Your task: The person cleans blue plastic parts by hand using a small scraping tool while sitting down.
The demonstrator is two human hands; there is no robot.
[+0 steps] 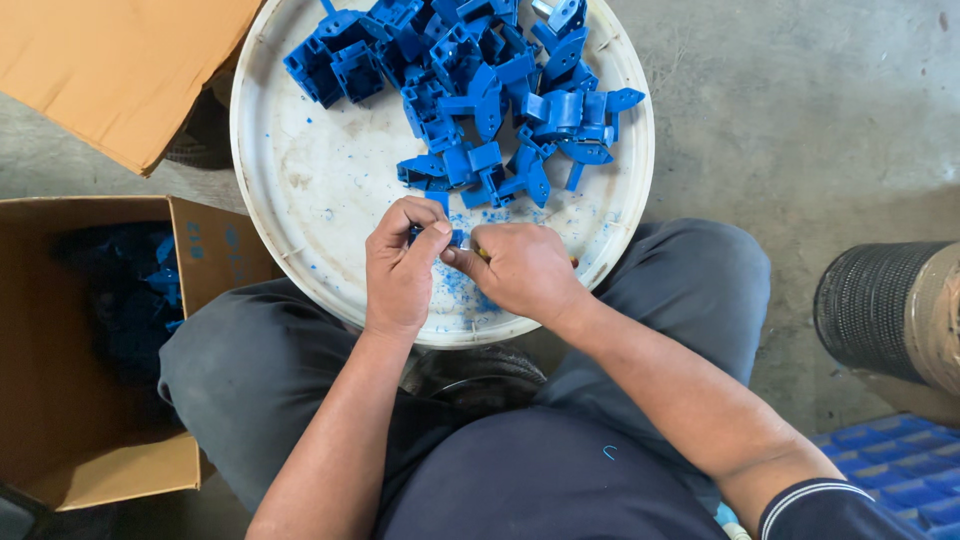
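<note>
Left hand (400,268): fingers pinched on a small blue plastic part (452,238), over the near rim of the round white plastic lid (300,190).
Right hand (520,270): closed around a thin tool, tip touching the part.
Heap of blue plastic brackets (480,90): far half of lid.
Open brown cardboard box (70,440): left of lid, blue parts inside.

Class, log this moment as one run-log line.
left hand: grips small blue part | right hand: pinches it | below: white round tray
</note>
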